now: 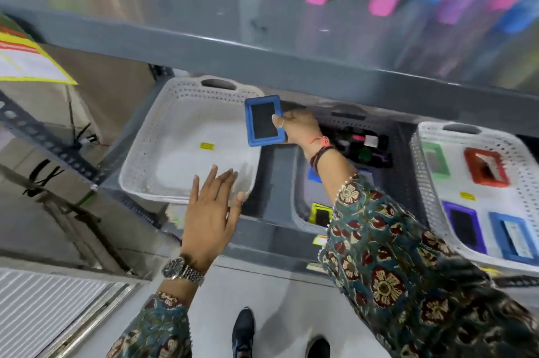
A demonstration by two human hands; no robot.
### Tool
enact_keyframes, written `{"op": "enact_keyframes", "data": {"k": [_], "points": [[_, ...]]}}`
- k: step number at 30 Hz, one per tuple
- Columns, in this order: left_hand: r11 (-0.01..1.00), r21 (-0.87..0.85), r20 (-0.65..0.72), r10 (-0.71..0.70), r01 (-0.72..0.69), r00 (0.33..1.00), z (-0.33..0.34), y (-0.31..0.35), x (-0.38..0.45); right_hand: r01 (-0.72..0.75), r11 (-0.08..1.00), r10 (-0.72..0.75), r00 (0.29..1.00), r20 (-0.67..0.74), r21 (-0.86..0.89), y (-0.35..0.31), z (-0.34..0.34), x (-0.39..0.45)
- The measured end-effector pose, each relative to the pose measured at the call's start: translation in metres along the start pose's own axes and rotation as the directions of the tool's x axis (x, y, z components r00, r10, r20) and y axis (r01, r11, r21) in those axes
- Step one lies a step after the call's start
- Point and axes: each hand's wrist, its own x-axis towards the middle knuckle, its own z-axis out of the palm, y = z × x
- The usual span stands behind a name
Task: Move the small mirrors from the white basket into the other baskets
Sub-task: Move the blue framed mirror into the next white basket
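Leftmost, white basket [151, 159], bare but for a yellow sticker [207, 146]; left hand [213, 209] flat, fingers spread over its near rim, probably steadying it. Next, blue-framed mirror [264, 121], pinched by right hand [300, 127] at its right edge, above the basket's right rim. Beyond the knuckles, grey basket [402, 153]; then a further white basket [423, 171] holding mirrors.

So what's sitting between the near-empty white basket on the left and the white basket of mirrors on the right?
In the head view, a grey basket sits between them, with the right arm reaching across it.
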Motion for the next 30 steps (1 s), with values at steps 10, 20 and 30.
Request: {"op": "enact_keyframes", "data": {"k": [10,20,30], "points": [[0.985,-0.081,0.082,0.160,-0.153,0.984,0.060,0.132,-0.009,-0.089,0.996,0.086,0.968,-0.237,-0.003,0.107,-0.203,-0.063],[0.994,-0.032,0.079,0.103,-0.101,0.992,0.095,0.173,-0.022,-0.306,0.951,0.258,0.853,-0.454,-0.035,0.218,-0.379,-0.115],[0.992,-0.009,0.097,0.128,-0.127,0.987,0.094,0.173,-0.021,-0.493,0.629,0.255,0.861,-0.440,-0.601,0.228,-0.414,-0.158]]}}
